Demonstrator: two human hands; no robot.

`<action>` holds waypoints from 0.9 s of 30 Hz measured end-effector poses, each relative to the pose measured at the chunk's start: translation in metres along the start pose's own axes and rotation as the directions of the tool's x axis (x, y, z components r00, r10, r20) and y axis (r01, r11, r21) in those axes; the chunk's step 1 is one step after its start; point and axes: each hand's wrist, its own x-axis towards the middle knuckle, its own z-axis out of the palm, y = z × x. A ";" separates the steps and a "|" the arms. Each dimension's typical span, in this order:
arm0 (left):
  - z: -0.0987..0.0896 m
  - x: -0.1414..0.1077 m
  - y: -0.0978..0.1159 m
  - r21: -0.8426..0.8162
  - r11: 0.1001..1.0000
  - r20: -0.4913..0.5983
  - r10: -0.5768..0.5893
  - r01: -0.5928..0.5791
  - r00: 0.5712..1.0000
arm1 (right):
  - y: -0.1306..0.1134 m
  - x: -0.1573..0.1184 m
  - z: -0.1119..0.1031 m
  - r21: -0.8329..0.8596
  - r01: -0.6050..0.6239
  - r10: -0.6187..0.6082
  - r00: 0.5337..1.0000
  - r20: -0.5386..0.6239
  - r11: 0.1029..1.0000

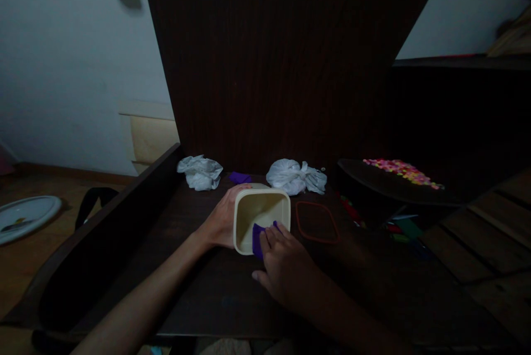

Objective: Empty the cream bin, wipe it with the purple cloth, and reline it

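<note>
A cream plastic container [238, 217] is tilted with its open mouth toward me above the dark table. My left hand [223, 217] grips it from the left side, its fingers partly hidden behind the wall. At the container's lower right rim, my right hand [282, 261] presses a purple cloth [258, 240] against the inside, fingers closed over it. To the right of the container lies a flat reddish-brown frame-like lid or ring [317, 222]. Behind the container a second purple cloth [240, 177] rests on the table.
Two white plastic bags, one crumpled [201, 172] and one knotted [295, 176], sit by the dark back panel [265, 67]. Small pink and yellow pieces [404, 171] cover part of a raised shelf [373, 181] at right. A raised edge [124, 222] bounds the table's left side.
</note>
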 end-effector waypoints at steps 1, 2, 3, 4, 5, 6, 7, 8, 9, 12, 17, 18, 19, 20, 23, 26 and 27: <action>0.000 0.000 0.000 -0.004 1.000 -0.004 0.000 0.000 1.000 | 0.000 -0.001 0.001 -0.010 -0.007 0.007 1.000 -0.012 1.000; 0.001 0.000 0.001 -0.005 1.000 -0.009 0.001 -0.001 1.000 | 0.000 -0.001 0.002 -0.020 -0.010 0.010 1.000 -0.027 1.000; 0.001 0.001 0.001 -0.003 1.000 -0.010 0.002 -0.002 1.000 | -0.001 -0.002 0.003 -0.027 -0.012 0.010 0.999 -0.040 1.000; 0.002 0.001 0.001 0.001 1.000 -0.010 0.001 -0.001 1.000 | -0.002 -0.002 0.003 -0.029 -0.011 0.010 0.999 -0.053 1.000; 0.002 0.002 0.002 0.007 1.000 -0.010 0.002 -0.001 1.000 | -0.004 -0.001 0.003 -0.023 -0.014 0.013 0.998 -0.060 1.000; 0.003 0.003 0.002 0.014 1.000 -0.013 0.007 -0.007 1.000 | -0.006 -0.001 0.002 -0.009 -0.023 0.022 0.998 -0.063 1.000; 0.004 0.004 0.003 0.020 1.000 -0.020 0.015 -0.015 1.000 | -0.009 -0.001 0.001 0.008 -0.034 0.035 0.997 -0.062 0.999; 0.004 0.005 0.004 0.026 0.999 -0.028 0.027 -0.026 0.999 | -0.011 0.000 0.000 0.024 -0.050 0.051 0.997 -0.055 0.998; 0.005 0.005 0.005 0.031 0.999 -0.035 0.037 -0.036 0.999 | -0.014 0.000 -0.001 0.036 -0.068 0.069 0.997 -0.037 0.997; 0.006 0.007 0.006 0.042 0.998 -0.037 0.049 -0.047 0.998 | -0.019 0.001 0.001 0.017 -0.087 0.087 0.996 0.004 0.996; 0.003 0.007 0.006 -0.002 0.999 -0.018 0.035 -0.035 0.999 | -0.016 0.006 0.015 -0.016 -0.062 0.061 0.997 -0.048 0.998; 0.002 0.007 0.006 -0.011 1.000 -0.011 0.028 -0.028 1.000 | -0.014 0.007 0.016 -0.010 -0.048 0.047 0.997 -0.058 0.999; 0.002 0.008 0.006 -0.019 1.000 -0.005 0.023 -0.023 1.000 | -0.012 0.008 0.016 -0.011 -0.031 0.031 0.998 -0.060 0.999; 0.001 0.008 0.007 -0.023 0.999 -0.001 0.024 -0.024 1.000 | -0.009 0.009 0.014 -0.017 -0.011 0.010 0.999 -0.052 1.000; 0.001 0.010 0.008 -0.020 0.999 -0.003 0.048 -0.048 0.999 | 0.000 0.013 0.006 -0.018 0.041 -0.041 0.999 -0.005 0.999; 0.003 0.010 0.008 -0.021 0.998 -0.004 0.061 -0.061 0.998 | 0.010 0.021 0.004 0.038 0.079 -0.080 0.996 0.031 0.996; 0.004 0.010 0.008 -0.024 0.998 -0.007 0.058 -0.058 0.998 | 0.014 0.026 0.005 0.059 0.090 -0.091 0.996 0.017 0.994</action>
